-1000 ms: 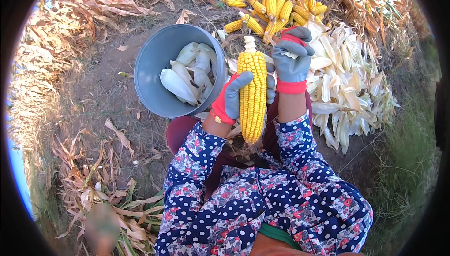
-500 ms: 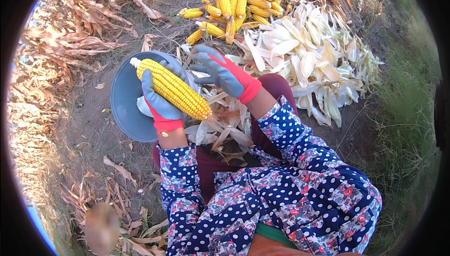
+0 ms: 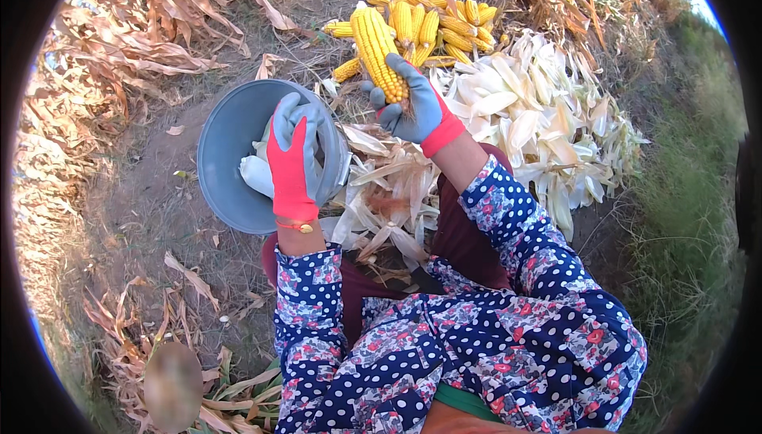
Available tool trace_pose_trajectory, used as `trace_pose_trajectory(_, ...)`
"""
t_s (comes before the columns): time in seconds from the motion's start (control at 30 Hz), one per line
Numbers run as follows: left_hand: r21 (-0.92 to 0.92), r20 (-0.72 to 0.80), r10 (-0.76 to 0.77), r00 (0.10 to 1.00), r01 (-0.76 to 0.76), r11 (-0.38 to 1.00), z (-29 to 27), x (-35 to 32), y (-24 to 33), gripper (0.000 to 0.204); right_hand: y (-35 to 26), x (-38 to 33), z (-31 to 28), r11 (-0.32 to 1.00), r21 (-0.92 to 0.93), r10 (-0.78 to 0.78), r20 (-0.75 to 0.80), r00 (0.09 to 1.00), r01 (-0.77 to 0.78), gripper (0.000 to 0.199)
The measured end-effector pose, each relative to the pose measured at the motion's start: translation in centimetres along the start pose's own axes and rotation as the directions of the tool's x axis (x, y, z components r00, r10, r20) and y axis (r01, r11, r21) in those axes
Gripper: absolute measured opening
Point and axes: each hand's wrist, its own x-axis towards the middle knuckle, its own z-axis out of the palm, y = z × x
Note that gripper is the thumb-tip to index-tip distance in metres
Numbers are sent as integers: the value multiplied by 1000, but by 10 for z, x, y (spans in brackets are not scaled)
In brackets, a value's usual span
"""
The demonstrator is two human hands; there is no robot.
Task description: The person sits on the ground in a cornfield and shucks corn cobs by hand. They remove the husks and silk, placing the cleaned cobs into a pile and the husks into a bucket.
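Observation:
A bare yellow corn cob (image 3: pixel 376 51) is held by its lower end in my right hand (image 3: pixel 414 108), which wears a grey and red glove. The cob points up and away, in front of a pile of husked corn cobs (image 3: pixel 415 23). My left hand (image 3: pixel 292 148), gloved the same way, hangs over the rim of a grey bucket (image 3: pixel 218 128). Its fingers are apart and hold nothing. Inside the bucket, a pale husk-covered ear (image 3: pixel 256 173) lies partly hidden behind that hand.
Pale stripped husks (image 3: pixel 524 108) form a large heap to the right of the corn pile. More loose husks (image 3: pixel 389 216) lie between my legs and the bucket. Dry brown stalks and leaves (image 3: pixel 151 29) cover the ground at far left. Green grass (image 3: pixel 683 196) grows along the right.
The corn cob has passed from my left hand to my right, moving up and right towards the pile. My left hand has let go and stays above the bucket.

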Motion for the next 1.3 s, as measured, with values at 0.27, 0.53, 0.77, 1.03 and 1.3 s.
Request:
trace_pose_trajectory(0.27, -65, -112, 15, 994, -23, 998, -10, 2, 23, 39, -57, 42, -131, 991, -56, 65, -605, 794, -123, 36)
trace_pose_trajectory(0.53, -27, -59, -49, 997, 48, 998, -8, 2, 19, 42, -103, 69, -94, 896, -414, -357, -456, 815, 161, 48)
trace_pose_trajectory(0.77, -52, -44, -75, 996, 73, 996, -3, 5, 17, 42, -22, 51, -28, 884, -467, -13, -36, 999, -5, 34)
trace_pose_trajectory(1.03, -233, -190, -122, 974, 76, 969, -71, 48, 14, 47, -67, 37, -23, 840, -394, -407, 1, 914, 374, 36)
trace_pose_trajectory(1.3, -342, -363, -364, 858, 240, 908, -117, 91, -40, 56, -97, 39, -54, 919, -207, -346, -13, 938, 336, 40)
